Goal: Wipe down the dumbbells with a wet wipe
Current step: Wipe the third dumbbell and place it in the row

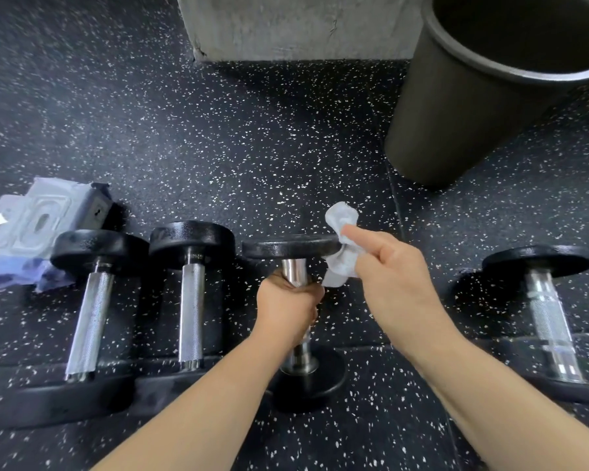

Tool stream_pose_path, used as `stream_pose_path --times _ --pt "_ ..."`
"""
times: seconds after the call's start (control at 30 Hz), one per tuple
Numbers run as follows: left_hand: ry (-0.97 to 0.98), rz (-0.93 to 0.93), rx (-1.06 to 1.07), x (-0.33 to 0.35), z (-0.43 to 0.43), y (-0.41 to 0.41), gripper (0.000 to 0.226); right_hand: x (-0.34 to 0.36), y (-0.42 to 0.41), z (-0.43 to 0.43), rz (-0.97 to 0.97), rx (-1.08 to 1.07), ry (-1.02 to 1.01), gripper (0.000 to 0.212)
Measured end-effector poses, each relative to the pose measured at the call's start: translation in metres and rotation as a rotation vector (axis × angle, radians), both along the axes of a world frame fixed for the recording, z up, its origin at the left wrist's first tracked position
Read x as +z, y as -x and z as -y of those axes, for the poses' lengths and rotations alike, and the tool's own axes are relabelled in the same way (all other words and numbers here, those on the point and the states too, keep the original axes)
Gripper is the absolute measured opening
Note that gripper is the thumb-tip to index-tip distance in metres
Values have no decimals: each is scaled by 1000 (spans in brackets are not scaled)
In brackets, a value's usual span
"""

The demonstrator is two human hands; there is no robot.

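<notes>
Several black dumbbells with steel handles lie in a row on the speckled rubber floor. My left hand (288,307) grips the handle of the middle dumbbell (291,248), whose far head is raised off the floor. My right hand (393,277) pinches a crumpled white wet wipe (341,246) against the right edge of that raised head. Two more dumbbells (92,300) (191,300) lie to the left. A fourth dumbbell (546,311) lies apart on the right.
A pack of wet wipes (34,226) sits at the far left behind the leftmost dumbbell. A dark round bin (463,107) stands at the back right. A concrete pillar base (296,28) rises at the back centre.
</notes>
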State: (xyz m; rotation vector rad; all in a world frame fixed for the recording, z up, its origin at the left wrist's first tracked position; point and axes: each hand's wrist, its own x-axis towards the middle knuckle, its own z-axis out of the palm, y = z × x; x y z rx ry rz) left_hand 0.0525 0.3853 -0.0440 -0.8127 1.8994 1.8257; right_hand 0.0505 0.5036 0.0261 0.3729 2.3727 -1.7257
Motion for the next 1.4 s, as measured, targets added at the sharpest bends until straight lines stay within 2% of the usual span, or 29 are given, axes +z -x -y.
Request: stream_pose_path --times 0.1,0.2,0.3,0.43,0.53,0.77,0.83,0.93,1.03,1.1,1.23,1.4 --pt "27 -30 -9 1 0 -1 8 -3 -10 9 -248 -89 8 35" --pt "40 -41 -34 4 -1 -2 11 -11 -10 15 -337 -158 13 40" --pt "14 -53 -48 5 -3 -4 16 -19 4 7 -206 -254 118 35" --pt "50 -57 -62 7 -6 -5 16 -30 26 -3 174 -312 385 18" --pt "64 -67 -91 9 -7 -5 13 -28 28 -2 295 -342 599 24" --pt "-9 -51 -126 11 0 -5 17 -9 -13 6 142 -194 409 31" --pt "1 -65 -169 9 0 -5 20 -10 0 -3 223 -232 459 32" --pt "24 -89 -250 10 -1 -6 21 -15 27 -23 452 -212 589 37" --pt "12 -83 -339 11 -4 -4 30 -28 47 -39 578 -118 578 35" --pt "27 -80 -383 11 -8 -3 33 -33 59 -43 625 -42 506 26" --pt "39 -77 -411 9 -13 -2 35 -30 81 -41 632 188 262 28" --pt "24 -78 -427 9 -12 -3 39 -19 91 -18 520 399 175 30"
